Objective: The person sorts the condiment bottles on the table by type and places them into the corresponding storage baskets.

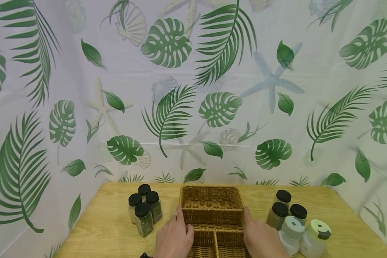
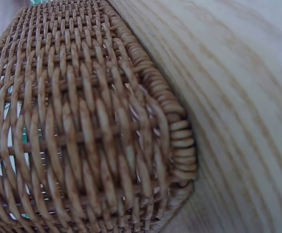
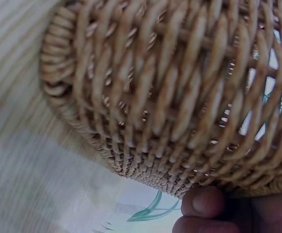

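Observation:
A brown woven wicker basket (image 1: 213, 216) stands on the wooden table between my two hands. It has one wide compartment at the back and two smaller ones, split by a divider, in front. My left hand (image 1: 173, 238) grips its left side, index finger along the outside and thumb over the rim. On the opposite side my right hand (image 1: 262, 238) holds the basket wall. The right wrist view shows fingertips (image 3: 202, 201) against the edge of the weave. Woven wall (image 2: 82, 116) fills much of the left wrist view, where the left hand's grip is hidden.
Several black-lidded spice jars (image 1: 144, 219) stand on the table (image 1: 93, 229) left of the basket. To the right are more black-lidded jars (image 1: 278, 213) and two white-bodied containers, one with a pale blue lid (image 1: 293, 225), one yellowish-green (image 1: 320, 229). Behind hangs a leaf-patterned cloth (image 1: 193, 118).

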Available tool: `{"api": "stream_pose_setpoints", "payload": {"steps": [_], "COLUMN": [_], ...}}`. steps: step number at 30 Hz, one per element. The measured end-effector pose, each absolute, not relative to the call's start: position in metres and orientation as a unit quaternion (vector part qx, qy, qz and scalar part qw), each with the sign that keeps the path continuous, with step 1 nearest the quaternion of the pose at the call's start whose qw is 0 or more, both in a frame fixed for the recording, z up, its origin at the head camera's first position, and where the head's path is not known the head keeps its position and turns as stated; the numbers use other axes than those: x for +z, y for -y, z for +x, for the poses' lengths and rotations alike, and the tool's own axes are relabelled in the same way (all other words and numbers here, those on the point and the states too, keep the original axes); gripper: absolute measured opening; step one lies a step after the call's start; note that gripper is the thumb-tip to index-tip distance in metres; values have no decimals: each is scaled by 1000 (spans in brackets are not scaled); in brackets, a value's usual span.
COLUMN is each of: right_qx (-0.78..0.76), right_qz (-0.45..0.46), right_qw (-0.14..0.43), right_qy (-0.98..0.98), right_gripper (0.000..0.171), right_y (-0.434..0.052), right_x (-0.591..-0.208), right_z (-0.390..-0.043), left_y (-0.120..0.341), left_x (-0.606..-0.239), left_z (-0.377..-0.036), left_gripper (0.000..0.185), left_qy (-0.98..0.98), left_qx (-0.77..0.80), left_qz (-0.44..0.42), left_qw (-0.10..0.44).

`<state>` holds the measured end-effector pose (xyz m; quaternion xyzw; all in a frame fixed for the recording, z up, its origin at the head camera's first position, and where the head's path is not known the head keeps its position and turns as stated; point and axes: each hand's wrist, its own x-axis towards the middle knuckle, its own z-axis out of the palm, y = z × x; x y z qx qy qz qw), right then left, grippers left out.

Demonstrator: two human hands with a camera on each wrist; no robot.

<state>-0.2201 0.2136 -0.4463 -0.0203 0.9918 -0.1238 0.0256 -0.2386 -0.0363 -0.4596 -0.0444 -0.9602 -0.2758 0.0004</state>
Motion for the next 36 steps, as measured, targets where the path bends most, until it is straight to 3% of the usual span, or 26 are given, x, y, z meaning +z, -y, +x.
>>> {"api": "stream_pose_setpoints", "payload": {"steps": [10, 17, 27, 36], "right_qx": [-120, -122, -101, -57], "right_qz": [-30, -20, -19, -16], "right_qw": [-7, 15, 2, -67], "right_qy": [-992, -992, -995, -996], "right_gripper": [56, 59, 56, 48], "right_y": [-212, -210, -212, -211], "right_x": [-447, -445, -445, -443], "right_z": [-219, -221, -215, -213], "left_y": [42, 45, 42, 41], "left_x": [-457, -454, -459, -458], "left_z": [-235, -236, -237, -239], "left_gripper": [66, 71, 83, 83], "left_qy": [962, 958, 955, 953], "left_qx": [-265, -275, -286, -292], "left_qz": [-64, -73, -51, -43], "left_qw": [-10, -40, -64, -73]}}
